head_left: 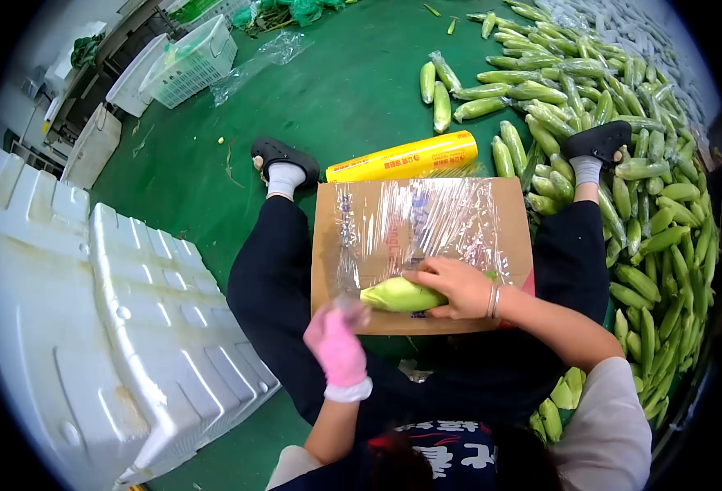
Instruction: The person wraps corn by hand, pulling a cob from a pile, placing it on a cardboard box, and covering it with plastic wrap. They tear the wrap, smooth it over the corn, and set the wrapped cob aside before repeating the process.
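Your right hand (pixel 457 286), bare and ringed at the wrist by a thin metal bangle (pixel 492 301), closes over the thick end of a cob (pixel 398 295), fingers curved along its pale green husk and pressing it down. Your left hand (pixel 338 348), in a pink glove with a white cuff, sits curled at the cob's other tip; it is blurred, so you cannot tell whether it pinches anything.

The cob lies on its side near the close edge of a flat brown cardboard sheet (pixel 518 233) resting across your lap. Clear film (pixel 414 221), wrinkled and glossy, is drawn over the sheet from a long yellow box (pixel 404 156) lying along the far edge.

You sit with legs apart in dark trousers, white socks and black sandals (pixel 283 154) on a smooth green floor (pixel 344 90). On your right a deep heap of corn (pixel 647 213) in green husks spreads from your leg to the far wall, with a few stray ears lying apart near the box. On your left stand white foam crates (pixel 115 311), moulded with ribbed, pitted tops. Farther off, a white slotted plastic basket (pixel 189 61) leans beside a crumpled clear bag (pixel 271 53), with more white crates behind it along the room's edge.
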